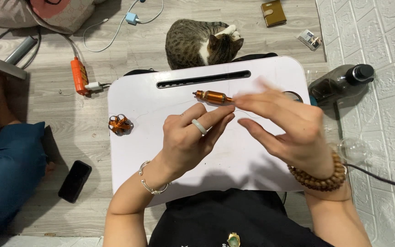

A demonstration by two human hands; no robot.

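My left hand (192,137), with a pale ring and a silver bracelet, pinches the right end of a small copper-coloured wound coil on a thin shaft (212,97) over a white lap table (133,151). My right hand (285,124), wearing a wooden bead bracelet, is just right of the coil with fingers spread and blurred, drawing a fine wire that I can barely see. A loose bundle of copper wire (120,124) lies on the table's left edge.
A tabby cat (202,43) lies beyond the table. An orange power strip (79,75) with cables, a black phone (74,180), a brown wallet (273,13) and a dark bottle (339,82) sit on the floor. Another person's blue-clad leg (10,169) is at left.
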